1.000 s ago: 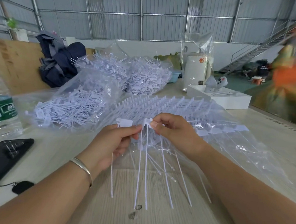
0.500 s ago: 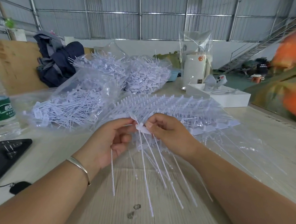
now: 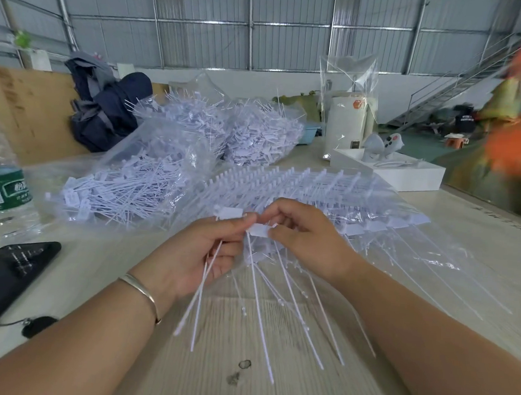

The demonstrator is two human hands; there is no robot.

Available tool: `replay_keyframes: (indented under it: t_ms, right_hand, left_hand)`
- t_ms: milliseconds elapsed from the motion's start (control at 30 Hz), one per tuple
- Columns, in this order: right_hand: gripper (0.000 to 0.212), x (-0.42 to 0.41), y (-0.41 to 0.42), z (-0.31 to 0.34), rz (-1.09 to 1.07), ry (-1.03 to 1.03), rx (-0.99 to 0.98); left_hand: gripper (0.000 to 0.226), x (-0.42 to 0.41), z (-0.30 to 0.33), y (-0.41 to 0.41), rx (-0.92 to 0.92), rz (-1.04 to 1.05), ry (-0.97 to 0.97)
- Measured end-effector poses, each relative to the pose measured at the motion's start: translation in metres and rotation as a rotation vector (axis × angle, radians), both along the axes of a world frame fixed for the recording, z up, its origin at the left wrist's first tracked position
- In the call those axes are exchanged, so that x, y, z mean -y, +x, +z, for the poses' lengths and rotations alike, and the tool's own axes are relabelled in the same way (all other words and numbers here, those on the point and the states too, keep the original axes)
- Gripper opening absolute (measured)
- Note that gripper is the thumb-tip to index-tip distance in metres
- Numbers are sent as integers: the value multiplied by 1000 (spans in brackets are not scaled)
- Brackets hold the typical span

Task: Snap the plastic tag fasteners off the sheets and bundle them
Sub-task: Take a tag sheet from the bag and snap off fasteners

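A few detached fasteners (image 3: 213,274) are gripped in the left hand (image 3: 201,255), its fingers curled round the thin stems while one flat tag head is pinched at the fingertips. A further tag head (image 3: 260,230) is pinched between the thumb and fingers of the right hand (image 3: 307,240); whether it is already snapped free cannot be told. The uncut sheets (image 3: 309,191) are spread in clear film on the worktop (image 3: 270,392), just behind both hands. Progress is judged partial: bags of loose fasteners (image 3: 121,187) are piled at the left and rear, yet many rows are still joined on the sheets. No tied bundle can be identified.
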State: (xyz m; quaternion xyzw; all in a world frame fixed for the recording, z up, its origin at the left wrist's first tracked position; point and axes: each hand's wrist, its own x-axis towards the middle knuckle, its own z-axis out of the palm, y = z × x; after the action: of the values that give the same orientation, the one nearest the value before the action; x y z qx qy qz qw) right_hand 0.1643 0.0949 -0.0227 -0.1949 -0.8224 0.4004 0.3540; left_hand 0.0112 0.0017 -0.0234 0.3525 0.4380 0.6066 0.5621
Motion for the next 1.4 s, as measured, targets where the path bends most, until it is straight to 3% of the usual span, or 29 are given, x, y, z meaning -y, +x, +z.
replay_keyframes:
  t_ms: [133,333,400,500,700,833,933,1133,1400]
  right_hand:
    - [14,2,-2,-1,-11,168,29]
    - [6,1,-2,1,-95,557,135]
    - [7,1,-1,1,-126,638,135]
    - [9,0,0,4,-151,709,151]
    - [12,-1,-1,5,-172,751,182]
    - [29,-4,2,6,-303,753,244]
    - [39,-7,7,7,-377,640,237]
    - [28,-21,10,5,-419,366,224]
    - [26,-22,7,1,-295,178,108]
  left_hand:
    - [41,0,-4,4,-206,65,-12]
    - [25,-2,-2,4,-216,209,-33]
    - [33,-1,-3,5,-306,230,-67]
    - [40,0,-5,7,-412,298,-47]
    - [31,0,-6,8,-543,387,44]
    - [26,-3,-9,7,-667,548,94]
    - [17,-5,-8,3,-737,666,121]
    - [17,-4,-8,2,-922,756,108]
    - [28,-1,-6,5,-750,623,40]
